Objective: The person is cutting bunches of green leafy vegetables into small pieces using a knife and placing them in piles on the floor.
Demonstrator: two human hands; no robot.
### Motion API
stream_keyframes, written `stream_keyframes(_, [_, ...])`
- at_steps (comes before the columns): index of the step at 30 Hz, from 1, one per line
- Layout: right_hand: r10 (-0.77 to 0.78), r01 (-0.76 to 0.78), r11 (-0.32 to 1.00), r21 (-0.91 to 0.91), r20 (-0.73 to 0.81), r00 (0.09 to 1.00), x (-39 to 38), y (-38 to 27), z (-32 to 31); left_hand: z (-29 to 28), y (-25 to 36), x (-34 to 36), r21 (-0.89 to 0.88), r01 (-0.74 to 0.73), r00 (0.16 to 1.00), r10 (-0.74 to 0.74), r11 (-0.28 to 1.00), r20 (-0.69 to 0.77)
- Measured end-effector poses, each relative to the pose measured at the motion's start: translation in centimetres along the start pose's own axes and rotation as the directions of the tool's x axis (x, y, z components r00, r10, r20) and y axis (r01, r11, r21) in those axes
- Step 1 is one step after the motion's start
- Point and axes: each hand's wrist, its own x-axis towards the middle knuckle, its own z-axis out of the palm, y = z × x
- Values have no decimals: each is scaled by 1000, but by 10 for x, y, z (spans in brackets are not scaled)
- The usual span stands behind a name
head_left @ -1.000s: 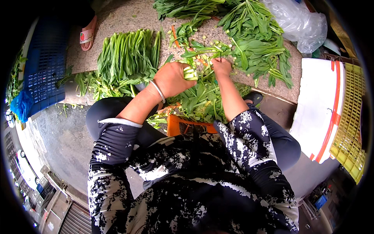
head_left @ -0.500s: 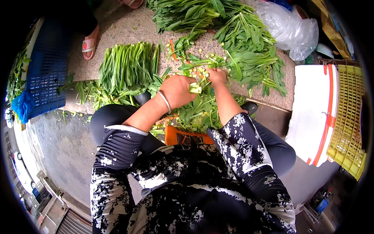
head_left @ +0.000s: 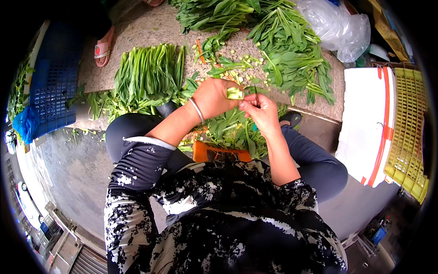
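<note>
My left hand (head_left: pixel 213 98), with a bangle at the wrist, is closed around a bunch of leafy greens (head_left: pixel 235 93). Pale cut stem ends stick out past the fingers on the right. Right beside those ends, my right hand (head_left: pixel 264 113) is closed on a small knife (head_left: pixel 256 92); its thin dark blade points away from me, and the palm mostly hides the handle. Below both hands lies a heap of loose leaves (head_left: pixel 235 132). Small cut stem pieces (head_left: pixel 246 61) are scattered on the stone slab (head_left: pixel 150 34) just beyond.
A neat row of greens (head_left: pixel 148 75) lies at left, with larger piles (head_left: pixel 296 59) at far right. A blue crate (head_left: pixel 54 86) stands left; a white foam box (head_left: pixel 362 128) and yellow crate (head_left: pixel 406 132) stand right. Clear plastic bag (head_left: pixel 340 29) at back. Another person's sandalled foot (head_left: pixel 104 48) is near.
My right hand has drawn back toward me from the slab and turned, now meeting the stem ends. My left hand has shifted slightly right and away from me, still gripping the greens.
</note>
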Motion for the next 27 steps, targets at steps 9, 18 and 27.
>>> stream_keyframes(9, [-136,115,948,298,51,989,-16,-21,0,-2,-2,6,-470,135,990,-99,872,100])
stream_keyframes(18, [-122,95,910,404,42,992,-23,-27,6,-6,-2,7,-607,215,975,-204,765,87])
stream_keyframes(27, [-82,13,896,445,137,987,-18,-25,7,-9,2,3,-706,250,964,-237,662,119])
